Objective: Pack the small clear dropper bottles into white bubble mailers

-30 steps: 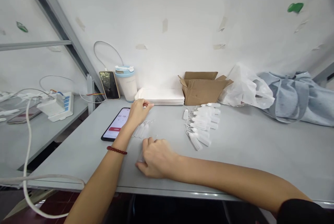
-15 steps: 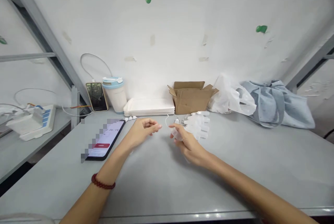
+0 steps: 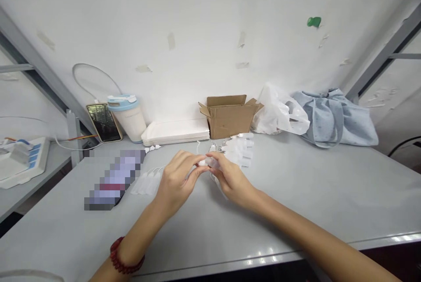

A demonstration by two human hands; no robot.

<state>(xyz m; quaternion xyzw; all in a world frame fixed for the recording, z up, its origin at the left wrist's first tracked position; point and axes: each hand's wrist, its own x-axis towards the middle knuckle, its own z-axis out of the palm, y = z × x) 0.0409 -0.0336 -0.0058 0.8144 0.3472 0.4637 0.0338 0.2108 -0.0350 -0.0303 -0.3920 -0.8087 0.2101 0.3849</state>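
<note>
Above the middle of the grey table (image 3: 296, 194), my left hand (image 3: 176, 179) and my right hand (image 3: 230, 179) meet fingertip to fingertip. Between them they pinch a small clear plastic bottle (image 3: 207, 162) with a white cap. Just behind my right hand lies a row of several similar small bottles (image 3: 238, 149). A few more clear bottles (image 3: 146, 182) lie on the table to the left of my left hand. A red bead bracelet (image 3: 126, 260) circles my left wrist.
A phone with a blurred screen (image 3: 113, 181) lies left of the hands. At the back wall stand a second phone (image 3: 103, 123), a white tumbler (image 3: 126, 117), a stack of white trays (image 3: 176, 131), an open cardboard box (image 3: 228, 115), a white plastic bag (image 3: 279, 113) and a blue cloth bag (image 3: 335, 117).
My right hand lifted a bottle off the table near the front edge and carried it up to the middle. My left hand came in to meet it. The camera view swung right.
</note>
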